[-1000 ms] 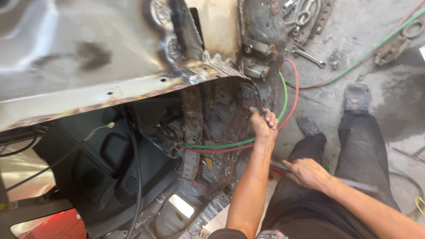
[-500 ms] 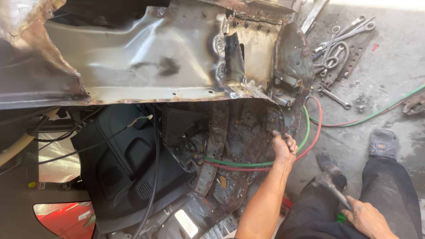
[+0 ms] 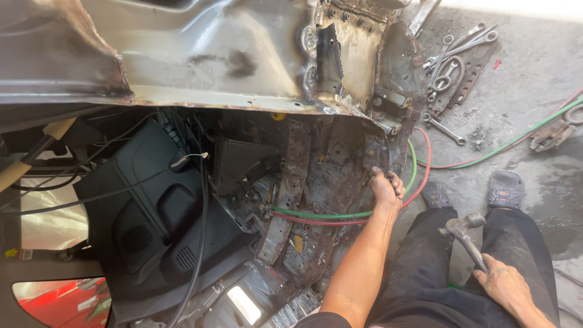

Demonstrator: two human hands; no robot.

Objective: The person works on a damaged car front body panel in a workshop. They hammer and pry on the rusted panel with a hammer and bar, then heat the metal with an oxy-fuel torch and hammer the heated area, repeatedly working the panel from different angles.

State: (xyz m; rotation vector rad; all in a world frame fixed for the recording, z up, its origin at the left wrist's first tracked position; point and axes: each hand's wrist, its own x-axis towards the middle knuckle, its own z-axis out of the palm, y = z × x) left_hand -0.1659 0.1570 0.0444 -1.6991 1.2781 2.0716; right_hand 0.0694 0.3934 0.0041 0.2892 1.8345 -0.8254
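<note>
My left hand point(image 3: 386, 187) grips the edge of a rusty floor panel point(image 3: 328, 176) inside a stripped car body, close to a green hose and a red hose point(image 3: 340, 216) that loop across the panel. My right hand point(image 3: 507, 285) is closed around the handle of a hammer point(image 3: 465, 234), whose metal head points left above my dark-trousered legs. Above the panel runs a bare, welded grey body sill point(image 3: 243, 67).
Several wrenches and spanners point(image 3: 452, 58) lie on the concrete floor at the upper right. The hoses trail off right across the floor near a metal clamp point(image 3: 555, 130). Black interior trim point(image 3: 152, 225) and loose cables fill the left. My shoes point(image 3: 504, 188) rest on the floor.
The view has shifted so the car body sits lower and more to the right. My right hand has lifted the hammer into view; my left hand stays on the rusty panel.
</note>
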